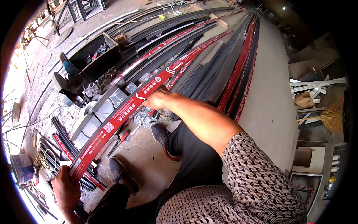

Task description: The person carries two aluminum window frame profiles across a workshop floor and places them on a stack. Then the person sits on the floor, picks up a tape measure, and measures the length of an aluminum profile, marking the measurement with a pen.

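A long dark metal profile covered with red printed film [123, 116] slants across in front of me, from near left to far right. My left hand [66, 190] is closed around its near end. Further along, my right hand [158, 99] grips the same profile, with the fingers partly hidden beneath it. Just beyond the profile are grey metal plates [102, 108] and a cutting machine with a teal motor [68, 66], on the left. Below the profile, a red-handled tool [124, 136] lies on the floor between my shoes.
Long dark and red-filmed profiles [212, 71] lie bundled ahead, reaching far off. An open dark box [97, 56] stands behind the machine. Short offcuts [69, 149] and a bucket [22, 167] are at left. White strips [317, 86] and a straw broom [331, 119] lie at right.
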A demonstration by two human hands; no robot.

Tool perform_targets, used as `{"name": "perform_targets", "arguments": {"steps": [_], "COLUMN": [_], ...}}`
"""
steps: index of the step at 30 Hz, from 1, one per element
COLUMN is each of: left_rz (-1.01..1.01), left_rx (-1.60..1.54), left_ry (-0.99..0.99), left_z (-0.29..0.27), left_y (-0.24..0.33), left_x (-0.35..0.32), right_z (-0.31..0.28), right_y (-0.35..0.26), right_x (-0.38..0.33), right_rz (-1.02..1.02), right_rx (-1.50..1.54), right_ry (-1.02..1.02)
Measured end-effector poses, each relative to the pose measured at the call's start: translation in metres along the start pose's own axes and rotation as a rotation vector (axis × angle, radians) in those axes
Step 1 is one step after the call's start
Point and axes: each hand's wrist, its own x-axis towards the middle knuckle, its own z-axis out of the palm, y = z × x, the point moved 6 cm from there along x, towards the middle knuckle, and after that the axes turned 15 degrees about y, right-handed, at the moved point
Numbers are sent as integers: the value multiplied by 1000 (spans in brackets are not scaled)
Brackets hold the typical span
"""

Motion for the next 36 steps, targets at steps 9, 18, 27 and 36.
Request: {"name": "perform_targets", "arguments": {"steps": [9,18,27,36], "left_rz": [-35,-70,-83,-44], "left_rx": [-62,-58,-49,-19], "left_ry": [-72,-94,-130,-48], "left_z": [14,31,43,52], "left_y": [-15,-14,-20,-39], "left_x": [-12,-12,-7,-8], "right_z": [-17,9,22,27], "right_y": [-18,-3,-12,-17], "right_x": [6,24,42,52], "right_rz": [102,133,167,135], "right_rx": [98,98,177,237], "right_ry": [-37,-2,-174,-31]}}
